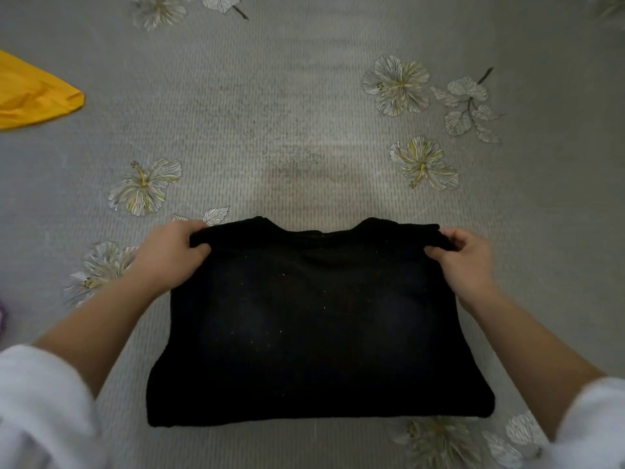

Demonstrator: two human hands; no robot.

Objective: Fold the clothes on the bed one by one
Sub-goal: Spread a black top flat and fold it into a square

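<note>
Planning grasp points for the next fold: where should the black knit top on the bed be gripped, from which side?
The black knit top lies flat, neckline at the far edge. Best grip its two far shoulder corners, each from its outer side; the left hand and right hand pinch bunched fabric there.
</note>
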